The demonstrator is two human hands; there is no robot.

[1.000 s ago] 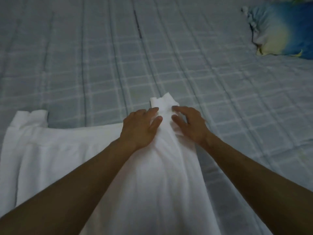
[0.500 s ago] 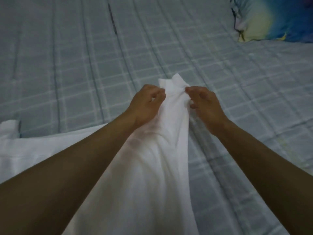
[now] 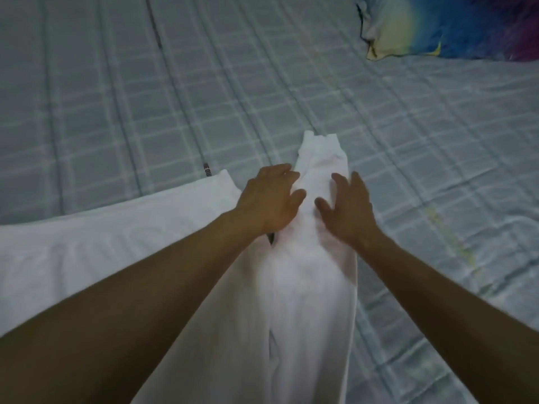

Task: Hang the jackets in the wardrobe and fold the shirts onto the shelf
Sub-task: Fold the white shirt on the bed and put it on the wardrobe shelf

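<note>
Operator: two bare forearms and hands.
Left hand (image 3: 269, 196) and right hand (image 3: 348, 207) carry no gloves, rings or watch; both forearms are uncovered, no sleeves within view.

A colourful pillow (image 3: 455, 27) lies on the checked bedsheet (image 3: 145, 97).

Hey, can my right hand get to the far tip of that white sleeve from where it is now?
Probably yes. The right hand already rests on the white garment, open, and the sleeve tip lies just beyond its fingers on the checked bedspread with nothing between them.
</note>
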